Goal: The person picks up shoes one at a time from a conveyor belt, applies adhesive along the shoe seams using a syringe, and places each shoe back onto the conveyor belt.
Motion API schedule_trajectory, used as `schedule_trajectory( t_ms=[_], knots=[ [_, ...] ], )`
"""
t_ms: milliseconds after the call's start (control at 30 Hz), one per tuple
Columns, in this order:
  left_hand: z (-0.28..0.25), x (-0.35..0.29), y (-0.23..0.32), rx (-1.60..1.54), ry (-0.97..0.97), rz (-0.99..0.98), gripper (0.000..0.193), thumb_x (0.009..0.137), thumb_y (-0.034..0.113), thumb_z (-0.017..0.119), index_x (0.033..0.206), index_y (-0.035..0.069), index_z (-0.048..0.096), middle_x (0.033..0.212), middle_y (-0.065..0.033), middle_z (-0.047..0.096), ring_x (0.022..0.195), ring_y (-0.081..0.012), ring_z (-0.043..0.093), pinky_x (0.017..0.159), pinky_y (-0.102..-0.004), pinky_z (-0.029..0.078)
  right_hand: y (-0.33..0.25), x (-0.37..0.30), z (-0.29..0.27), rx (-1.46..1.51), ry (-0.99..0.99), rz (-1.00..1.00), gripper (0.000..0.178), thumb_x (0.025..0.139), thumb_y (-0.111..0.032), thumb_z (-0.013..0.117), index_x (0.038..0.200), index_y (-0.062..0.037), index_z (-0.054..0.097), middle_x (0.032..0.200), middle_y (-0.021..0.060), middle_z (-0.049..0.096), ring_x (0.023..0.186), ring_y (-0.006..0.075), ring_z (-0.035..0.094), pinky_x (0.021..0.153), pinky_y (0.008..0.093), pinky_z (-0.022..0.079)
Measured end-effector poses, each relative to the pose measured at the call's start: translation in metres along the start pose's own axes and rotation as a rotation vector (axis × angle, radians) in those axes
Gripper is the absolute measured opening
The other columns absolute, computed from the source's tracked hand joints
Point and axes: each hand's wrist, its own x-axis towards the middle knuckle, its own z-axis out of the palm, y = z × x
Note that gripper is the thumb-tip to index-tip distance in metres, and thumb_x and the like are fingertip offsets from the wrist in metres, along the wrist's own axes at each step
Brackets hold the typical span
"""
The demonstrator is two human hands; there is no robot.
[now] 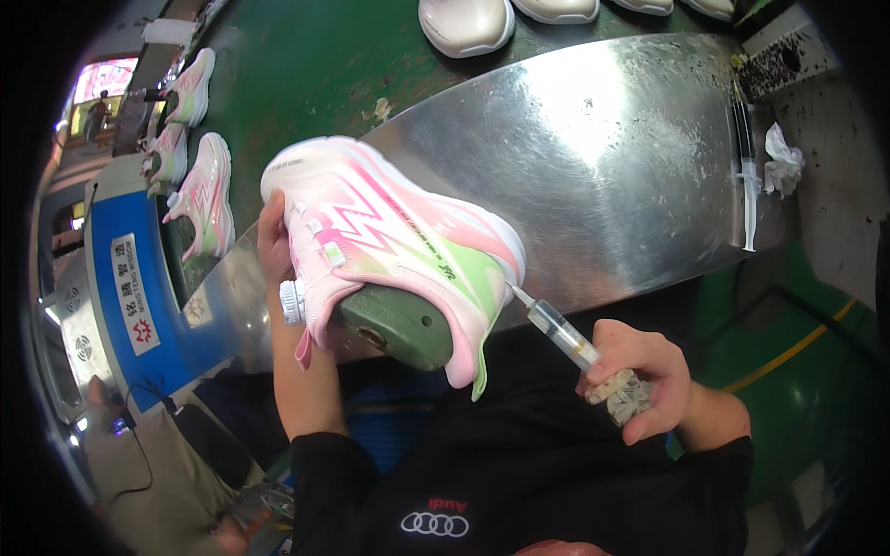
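Observation:
A pink, white and green sneaker (394, 227) is tilted in the middle, its toe up and to the left. A dark green shoe last (394, 324) fills its opening. My left hand (273, 236) grips it from the left side, most of the fingers hidden behind the shoe. In my right hand (644, 375) is a clear syringe (561, 332), its tip touching or very near the edge where the sole meets the heel. The right fingers also close round a clump of pale, crumpled material (623, 397) at the syringe's rear end.
Below the sneaker lies a shiny metal sheet (640, 176) on a green bench (306, 83). Another syringe (747, 199) and a crumpled white tissue (783, 159) are at the right. Similar sneakers (206, 199) stand left, near a blue and white machine (139, 287); pale shoes (466, 23) line the far edge.

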Motion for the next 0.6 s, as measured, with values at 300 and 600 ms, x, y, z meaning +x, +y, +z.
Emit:
schedule_trajectory(
  t_ms=[300, 600],
  knots=[
    [-0.041, -0.067, -0.002, 0.733, -0.18, 0.287, 0.054, 0.088, 0.036, 0.053, 0.124, -0.003, 0.044, 0.117, -0.022, 0.055, 0.106, -0.033, 0.057, 0.09, -0.0426, 0.05, 0.008, 0.023, -0.003, -0.181, -0.069, -0.077, 0.049, 0.068, -0.025, 0.081, 0.108, -0.0034, 0.062, 0.094, 0.0045, 0.065, 0.071, 0.0159, 0.05, 0.064, 0.0275, 0.039],
    [-0.052, -0.147, -0.035, 0.333, 0.295, 0.015, 0.053, 0.093, 0.03, 0.047, 0.129, -0.007, 0.038, 0.122, -0.0236, 0.051, 0.11, -0.0347, 0.055, 0.086, -0.0433, 0.054, 0.01, 0.024, 0.013, -0.245, -0.059, -0.078, 0.045, 0.069, -0.024, 0.08, 0.105, -0.0048, 0.062, 0.093, 0.004, 0.065, 0.069, 0.0176, 0.05, 0.063, 0.0287, 0.038]
  ],
)
